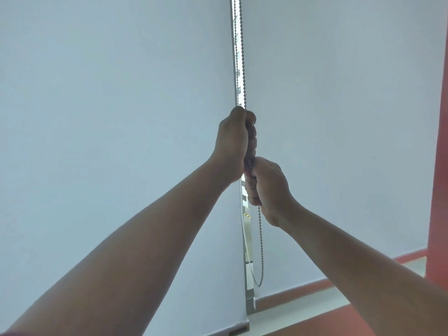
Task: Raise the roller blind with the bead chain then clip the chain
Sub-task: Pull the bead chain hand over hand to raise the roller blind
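Both hands on the chain

My left hand [234,144] and right hand [266,185] squeeze the silver bead chain [260,238] so I can pull the white roller blind [339,117] up.

Daylight filters evenly through two pale roller blinds [109,117], turning the whole fabric into a soft, bluish backlight. The brightest spot is the narrow gap between the blinds [238,57], blown out to near white, with glare swallowing detail behind the bead chain [242,69]. Against this glow, both forearms and the left hand [236,141] and right hand [265,187] read dark and underexposed, almost silhouettes, with little skin detail. No hard shadows fall anywhere. The picture is slightly soft overall, and the wide-angle lens bends the red wall [438,166] and the sill [303,309] near the right edge.
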`<state>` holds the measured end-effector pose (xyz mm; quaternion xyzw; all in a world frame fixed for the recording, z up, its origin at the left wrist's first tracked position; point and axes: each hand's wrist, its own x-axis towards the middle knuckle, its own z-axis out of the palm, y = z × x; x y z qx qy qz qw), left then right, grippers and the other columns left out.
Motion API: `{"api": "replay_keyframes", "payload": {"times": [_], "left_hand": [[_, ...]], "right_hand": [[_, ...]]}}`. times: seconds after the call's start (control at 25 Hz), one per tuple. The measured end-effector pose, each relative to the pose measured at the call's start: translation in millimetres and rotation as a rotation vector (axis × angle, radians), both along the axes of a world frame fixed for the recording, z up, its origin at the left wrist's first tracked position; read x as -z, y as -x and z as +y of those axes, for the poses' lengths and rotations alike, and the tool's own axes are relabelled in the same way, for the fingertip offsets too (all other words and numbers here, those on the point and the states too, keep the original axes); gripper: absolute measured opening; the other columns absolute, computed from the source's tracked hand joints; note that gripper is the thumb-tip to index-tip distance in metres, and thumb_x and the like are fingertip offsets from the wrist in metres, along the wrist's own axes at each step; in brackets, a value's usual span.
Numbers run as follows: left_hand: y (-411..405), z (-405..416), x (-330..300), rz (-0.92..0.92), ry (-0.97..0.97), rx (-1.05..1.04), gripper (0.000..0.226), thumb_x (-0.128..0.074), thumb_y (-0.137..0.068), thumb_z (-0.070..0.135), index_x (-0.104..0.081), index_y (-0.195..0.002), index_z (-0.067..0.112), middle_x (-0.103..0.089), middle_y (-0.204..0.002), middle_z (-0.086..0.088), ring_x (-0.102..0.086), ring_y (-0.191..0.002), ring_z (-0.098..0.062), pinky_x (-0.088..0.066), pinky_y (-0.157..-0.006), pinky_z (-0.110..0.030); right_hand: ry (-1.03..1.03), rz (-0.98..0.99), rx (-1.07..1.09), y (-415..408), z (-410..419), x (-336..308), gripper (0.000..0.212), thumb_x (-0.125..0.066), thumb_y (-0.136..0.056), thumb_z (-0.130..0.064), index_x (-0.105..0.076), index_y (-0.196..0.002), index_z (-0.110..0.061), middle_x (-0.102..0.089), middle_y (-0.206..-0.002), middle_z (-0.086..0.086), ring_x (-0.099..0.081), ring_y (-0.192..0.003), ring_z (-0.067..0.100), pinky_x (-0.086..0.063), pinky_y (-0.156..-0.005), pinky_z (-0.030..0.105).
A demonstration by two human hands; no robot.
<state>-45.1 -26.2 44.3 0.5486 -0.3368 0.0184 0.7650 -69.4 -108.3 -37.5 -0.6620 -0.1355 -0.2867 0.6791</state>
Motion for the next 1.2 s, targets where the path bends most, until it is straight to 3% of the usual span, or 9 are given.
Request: {"api": "replay_keyframes", "payload": {"times": [0.44, 0.6, 0.76, 0.84, 0.92, 1.0, 1.04, 1.12, 1.2], "left_hand": [[-11.1, 4.1, 63.7, 0.009, -0.074, 0.003, 0.017, -0.035, -0.076, 0.018, -0.032, -0.06, 0.024, -0.021, -0.052, 0.007, -0.012, -0.045, -0.015, -0.017, -0.041, -0.022], [-9.8, 11.5, 60.8, -0.001, -0.098, 0.008, 0.017, -0.035, -0.076, 0.018, -0.032, -0.06, 0.024, -0.019, -0.055, 0.005, -0.01, -0.047, -0.017, -0.014, -0.045, -0.026], [-5.7, 15.3, 57.9, -0.005, -0.149, 0.029, 0.016, -0.033, -0.082, 0.019, -0.023, -0.07, 0.022, -0.015, -0.06, 0.003, -0.01, -0.048, -0.017, -0.013, -0.045, -0.027], [-4.4, 14.8, 56.8, -0.002, -0.168, 0.041, 0.015, -0.033, -0.083, 0.018, -0.021, -0.075, 0.021, -0.014, -0.062, 0.003, -0.01, -0.049, -0.017, -0.012, -0.045, -0.027], [-3.7, 14.1, 56.1, 0.02, -0.168, 0.084, 0.016, -0.034, -0.082, 0.019, -0.025, -0.069, 0.023, -0.016, -0.061, 0.003, -0.01, -0.049, -0.017, -0.013, -0.044, -0.027], [-3.1, 14.9, 54.9, 0.058, -0.157, 0.143, 0.017, -0.035, -0.081, 0.02, -0.032, -0.064, 0.024, -0.018, -0.059, 0.004, -0.011, -0.047, -0.016, -0.016, -0.041, -0.025], [-3.1, 16.4, 54.8, 0.069, -0.158, 0.167, 0.018, -0.036, -0.081, 0.02, -0.035, -0.063, 0.024, -0.017, -0.06, 0.004, -0.012, -0.047, -0.016, -0.018, -0.041, -0.024], [-4.8, 20.5, 53.0, 0.063, -0.197, 0.191, 0.016, -0.038, -0.079, 0.021, -0.038, -0.063, 0.022, -0.016, -0.064, 0.001, -0.014, -0.049, -0.017, -0.018, -0.043, -0.025], [-5.4, 27.3, 46.0, 0.023, -0.292, 0.158, 0.014, -0.043, -0.077, 0.027, -0.047, -0.066, 0.019, -0.028, -0.063, -0.002, -0.028, -0.049, -0.02, -0.028, -0.049, -0.028]], "right_hand": [[-0.023, 0.117, -0.074, -2.7, -0.2, 62.7, 0.053, -0.032, -0.094, -0.001, -0.043, -0.05, -0.029, -0.028, -0.049, -0.008, -0.018, -0.043, 0.013, -0.019, -0.042, 0.022], [0.2, 0.071, 0.098, -3.7, -4.4, 56.4, 0.045, -0.04, -0.097, -0.005, -0.059, -0.06, -0.023, -0.05, -0.052, -0.008, -0.042, -0.048, 0.01, -0.035, -0.051, 0.021], [0.012, -0.086, 0.172, 7.7, -4.3, -5.5, 0.027, -0.049, -0.091, -0.013, -0.073, -0.079, -0.016, -0.075, -0.076, -0.011, -0.068, -0.073, 0.005, -0.048, -0.062, 0.009], [-0.141, -0.13, 0.045, 10.0, -3.2, -55.8, 0.024, -0.053, -0.08, -0.019, -0.074, -0.09, -0.015, -0.079, -0.08, -0.007, -0.072, -0.076, 0.011, -0.056, -0.071, 0.018], [-0.216, -0.102, -0.07, 13.3, 3.1, -96.4, 0.029, -0.05, -0.084, -0.015, -0.071, -0.103, -0.011, -0.081, -0.082, 0.002, -0.076, -0.075, 0.021, -0.06, -0.07, 0.03], [-0.175, -0.04, -0.093, 14.3, 10.4, -112.3, 0.031, -0.042, -0.092, -0.006, -0.069, -0.107, -0.006, -0.075, -0.069, 0.004, -0.066, -0.056, 0.02, -0.05, -0.052, 0.026], [-0.156, -0.024, -0.086, 13.1, 12.3, -112.5, 0.034, -0.037, -0.092, -0.003, -0.069, -0.104, -0.006, -0.065, -0.059, 0.001, -0.052, -0.047, 0.016, -0.038, -0.045, 0.023], [-0.19, -0.039, -0.084, 11.3, 13.6, -110.2, 0.035, -0.032, -0.091, -0.002, -0.065, -0.09, -0.01, -0.041, -0.05, -0.006, -0.025, -0.042, 0.012, -0.021, -0.042, 0.023], [-0.238, -0.058, -0.097, 10.3, 14.6, -109.7, 0.033, -0.029, -0.088, -0.003, -0.056, -0.075, -0.016, -0.027, -0.048, -0.008, -0.014, -0.042, 0.012, -0.014, -0.04, 0.022]]}}
